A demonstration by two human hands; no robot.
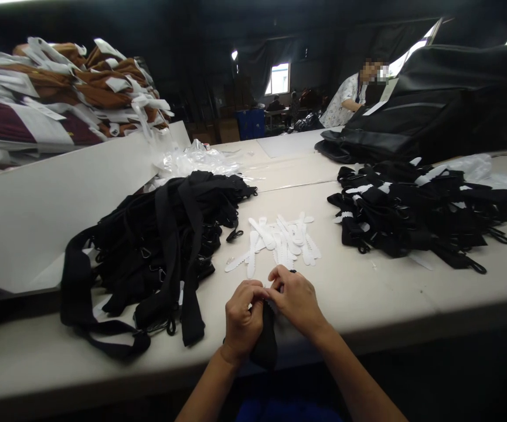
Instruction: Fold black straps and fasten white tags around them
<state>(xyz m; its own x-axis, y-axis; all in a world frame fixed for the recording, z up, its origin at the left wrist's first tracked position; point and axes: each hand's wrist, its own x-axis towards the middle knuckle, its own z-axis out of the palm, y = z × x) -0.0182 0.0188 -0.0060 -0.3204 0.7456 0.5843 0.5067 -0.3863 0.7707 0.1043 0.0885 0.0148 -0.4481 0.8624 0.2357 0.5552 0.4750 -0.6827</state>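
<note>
My left hand [242,319] is closed around a folded black strap [267,343] that hangs over the table's near edge. My right hand [295,299] pinches a white plastic tie [265,300] against the top of that strap. The two hands touch each other. Just beyond them lies a loose heap of white plastic ties [279,240]. A pile of untied black straps [160,246] lies to the left. A pile of black straps with white ties around them [415,214] lies to the right.
A pale table [367,293] runs wide. Stacked brown, maroon and white goods [60,94] sit on a raised board at left. Clear plastic bags [196,161] lie behind the left pile. Large black bags [446,99] stand at back right, with another person [352,94] beyond.
</note>
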